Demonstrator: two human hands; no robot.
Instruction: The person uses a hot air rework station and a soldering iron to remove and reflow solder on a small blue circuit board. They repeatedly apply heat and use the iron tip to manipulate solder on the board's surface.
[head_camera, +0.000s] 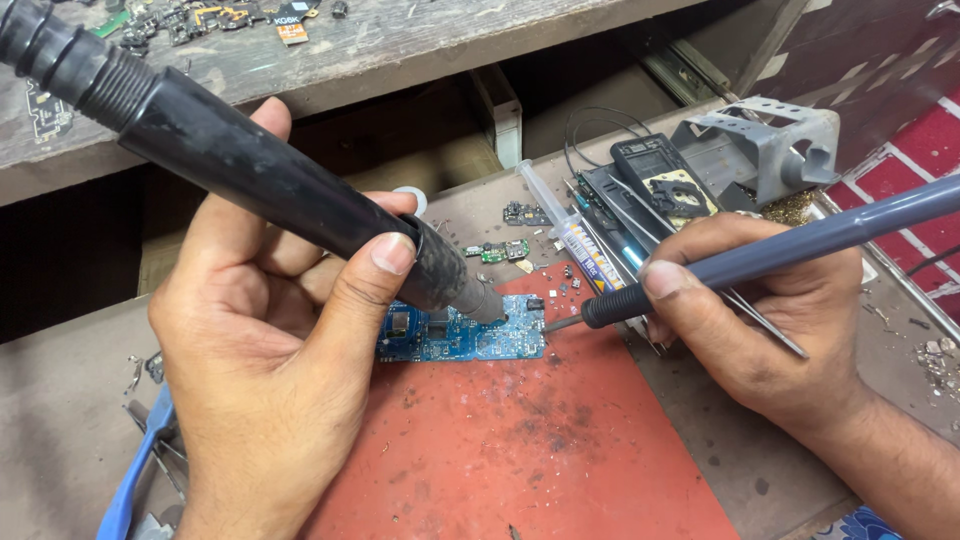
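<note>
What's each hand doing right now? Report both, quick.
Left hand: closed around the thick black hot-air tool handle.
Right hand: closed around the slim grey-blue soldering iron.

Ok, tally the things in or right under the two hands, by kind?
Hot-air handle, black, in left hand: 1
Soldering iron, blue-grey, in right hand: 1
Blue circuit board: 1
Red mat: 1
Total: 4

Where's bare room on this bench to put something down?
The red mat is bare below the blue circuit board, between the left hand and right hand. Crowded behind the right hand: syringe, grey stand.
</note>
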